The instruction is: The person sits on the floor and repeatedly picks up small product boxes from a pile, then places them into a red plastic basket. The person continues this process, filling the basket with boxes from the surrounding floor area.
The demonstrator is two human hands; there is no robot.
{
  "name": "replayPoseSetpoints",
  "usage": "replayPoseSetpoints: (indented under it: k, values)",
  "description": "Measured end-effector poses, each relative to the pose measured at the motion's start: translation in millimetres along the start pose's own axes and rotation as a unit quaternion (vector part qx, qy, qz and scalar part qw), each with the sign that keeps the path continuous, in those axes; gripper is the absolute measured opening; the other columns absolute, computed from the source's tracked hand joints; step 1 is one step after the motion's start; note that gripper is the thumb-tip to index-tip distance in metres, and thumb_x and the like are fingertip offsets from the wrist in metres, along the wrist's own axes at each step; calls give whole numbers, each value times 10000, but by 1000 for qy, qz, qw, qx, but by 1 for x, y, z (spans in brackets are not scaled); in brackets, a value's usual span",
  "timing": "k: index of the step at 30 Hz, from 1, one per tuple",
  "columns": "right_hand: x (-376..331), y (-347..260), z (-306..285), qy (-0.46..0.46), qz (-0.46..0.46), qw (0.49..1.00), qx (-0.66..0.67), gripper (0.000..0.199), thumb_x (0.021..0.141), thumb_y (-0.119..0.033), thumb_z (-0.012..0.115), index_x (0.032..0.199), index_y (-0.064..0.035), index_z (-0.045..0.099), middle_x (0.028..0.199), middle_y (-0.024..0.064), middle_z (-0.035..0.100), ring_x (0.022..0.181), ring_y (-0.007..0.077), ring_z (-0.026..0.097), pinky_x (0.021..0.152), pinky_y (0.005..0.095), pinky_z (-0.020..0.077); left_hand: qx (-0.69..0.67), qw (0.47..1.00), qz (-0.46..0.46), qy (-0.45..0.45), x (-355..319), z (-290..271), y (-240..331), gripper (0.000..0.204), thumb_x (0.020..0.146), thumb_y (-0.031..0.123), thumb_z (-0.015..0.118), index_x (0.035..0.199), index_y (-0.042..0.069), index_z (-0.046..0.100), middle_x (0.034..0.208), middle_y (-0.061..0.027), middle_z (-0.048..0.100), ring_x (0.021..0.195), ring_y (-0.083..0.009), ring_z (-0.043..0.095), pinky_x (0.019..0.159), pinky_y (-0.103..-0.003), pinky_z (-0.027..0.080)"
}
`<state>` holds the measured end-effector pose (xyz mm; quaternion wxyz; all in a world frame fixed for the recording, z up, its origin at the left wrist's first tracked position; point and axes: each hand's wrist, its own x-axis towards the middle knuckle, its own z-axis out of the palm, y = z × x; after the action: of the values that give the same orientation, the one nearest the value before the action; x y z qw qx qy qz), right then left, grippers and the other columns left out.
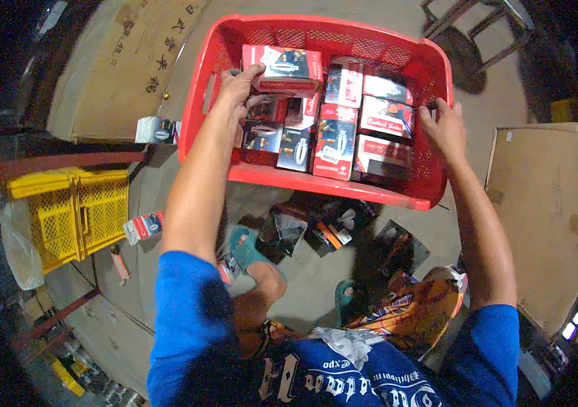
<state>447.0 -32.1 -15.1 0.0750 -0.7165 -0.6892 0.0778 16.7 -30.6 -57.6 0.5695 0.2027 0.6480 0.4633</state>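
A red plastic basket (316, 184) is in front of me, filled with several small red, white and black product boxes that carry pictures of a silver shaker. My left hand (240, 88) reaches over the basket's left side, its thumb and fingers on a red-and-black box (285, 64). That box rests higher than the others, at the far left of the basket. Under it lie more boxes, partly covered by it and by my fingers. On the other side, my right hand (443, 127) has its fingers curled at the basket's right wall.
At the left stand a yellow crate (78, 214) and a large cardboard sheet (123, 68). Loose boxes (145, 227) lie on the floor near the crate. Dark opened cartons (343, 224) lie below the basket, close to my feet. Another cardboard panel (540, 210) is at the right, with a metal stool frame (479, 30) beyond.
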Motion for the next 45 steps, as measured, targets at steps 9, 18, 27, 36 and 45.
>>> replayPoseSetpoints:
  k: [9,18,27,36,45]
  values:
    - [-1,-8,-5,-25,10,1000,-1,526,864,-481,601,1219,-93,609,1123,237,529,966,444,625,831,521,515,74,990,-75,90,89,29,-70,559,842,352,747,1268,79,509,1303,-145,538,1122,-298,548,826,-531,524]
    - [8,16,3,-4,-122,983,136,432,888,-410,665,1193,-104,667,1077,235,568,976,378,629,841,460,509,349,932,70,73,94,40,-68,1175,665,455,841,1495,-31,167,1462,-335,318,1368,-441,341,1152,-471,302]
    - [34,55,-4,-18,-77,990,-119,700,904,-555,613,1325,3,576,1169,284,553,1119,432,552,974,445,436,331,711,615,81,-73,-53,40,795,805,390,739,1426,21,404,1396,-267,463,1313,-398,452,1095,-491,380]
    - [55,101,10,-36,-159,986,-47,651,918,-500,617,1293,31,589,1086,267,570,1099,409,566,962,435,426,554,679,-170,452,-189,-445,-131,964,731,479,786,1491,89,338,1444,-240,446,1303,-441,443,1058,-515,377]
    - [75,112,8,-103,-115,986,-69,589,937,-452,615,1314,-1,581,1287,275,534,1165,398,528,984,441,428,495,716,-60,489,-221,-488,-202,983,757,478,784,1503,132,244,1358,-351,456,1267,-482,432,1073,-522,350]
